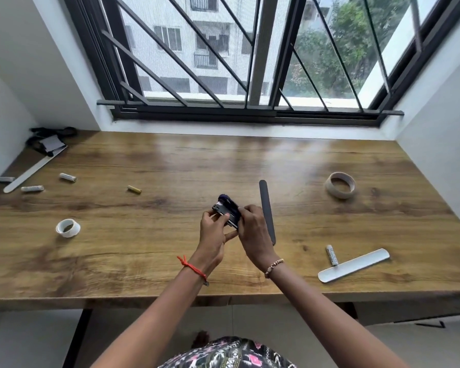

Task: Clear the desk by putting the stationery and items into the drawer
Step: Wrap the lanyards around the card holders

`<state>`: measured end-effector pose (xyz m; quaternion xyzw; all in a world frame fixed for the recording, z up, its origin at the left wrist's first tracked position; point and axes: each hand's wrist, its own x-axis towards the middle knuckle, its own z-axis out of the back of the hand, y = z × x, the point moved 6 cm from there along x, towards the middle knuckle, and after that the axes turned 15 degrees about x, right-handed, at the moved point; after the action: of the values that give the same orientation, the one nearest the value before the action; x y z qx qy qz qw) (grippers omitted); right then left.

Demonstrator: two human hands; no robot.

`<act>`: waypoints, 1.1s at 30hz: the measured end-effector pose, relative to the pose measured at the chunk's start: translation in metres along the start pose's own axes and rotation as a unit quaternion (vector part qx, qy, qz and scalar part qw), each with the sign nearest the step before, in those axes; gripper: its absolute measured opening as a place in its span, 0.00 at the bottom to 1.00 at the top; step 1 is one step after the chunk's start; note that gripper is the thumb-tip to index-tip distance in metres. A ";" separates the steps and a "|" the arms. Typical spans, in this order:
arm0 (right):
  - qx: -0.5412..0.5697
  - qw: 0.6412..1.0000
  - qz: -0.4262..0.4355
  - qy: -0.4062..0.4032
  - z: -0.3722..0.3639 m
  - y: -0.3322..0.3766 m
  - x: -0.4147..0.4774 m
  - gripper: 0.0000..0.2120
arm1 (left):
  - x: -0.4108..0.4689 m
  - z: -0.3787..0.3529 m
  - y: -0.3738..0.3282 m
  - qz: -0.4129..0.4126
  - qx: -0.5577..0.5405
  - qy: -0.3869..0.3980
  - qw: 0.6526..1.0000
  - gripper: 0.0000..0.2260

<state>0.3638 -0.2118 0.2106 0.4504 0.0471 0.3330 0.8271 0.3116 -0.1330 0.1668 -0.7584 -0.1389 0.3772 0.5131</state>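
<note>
**Both hands at the middle of the worktop.** A small dark object point(226, 212) is held just above the wood-grain worktop point(144, 264). It is pinched by the curled fingers point(210, 215) of the left hand point(213, 235) and gripped from the right by the right hand point(252, 229). Its kind cannot be made out, as it is blurred and half covered by the fingers. A dark flat strip point(265, 203) beside it is partly hidden behind the right hand. A black bundle point(49, 140) in the far left corner is too indistinct to identify.

Spread over the surface are:
- a white tape roll point(67, 227) at the near left;
- a yellow battery point(134, 189) left of the hands;
- a beige tape roll point(340, 185) at the right;
- a white strip point(353, 265) at the near right, touched by a white cylinder point(332, 255).

The far edge is met by a barred window point(237, 62) set between white walls.
</note>
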 end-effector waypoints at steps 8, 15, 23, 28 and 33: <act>0.113 0.987 -0.110 -0.035 0.001 -0.017 0.008 0.08 | 0.009 0.000 0.010 0.002 -0.007 0.010 1.000 0.10; 0.098 0.988 -0.115 -0.031 -0.001 -0.035 0.017 0.08 | 0.024 0.010 0.016 0.026 0.009 -0.010 1.000 0.08; 0.142 0.972 -0.184 0.017 -0.011 -0.052 0.020 0.09 | 0.039 0.029 0.020 0.073 0.087 0.015 0.993 0.08; 0.162 0.948 -0.262 0.079 -0.035 -0.063 0.007 0.11 | 0.046 0.037 0.031 0.085 0.197 0.062 0.975 0.12; 0.151 0.951 -0.269 0.033 -0.047 -0.066 0.002 0.09 | 0.056 0.048 0.025 -0.033 0.415 0.040 0.908 0.09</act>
<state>0.3814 -0.2021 0.1319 0.5294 0.2434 0.1020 0.8063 0.3107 -0.0782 0.1120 -0.4860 0.0256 0.3529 0.7991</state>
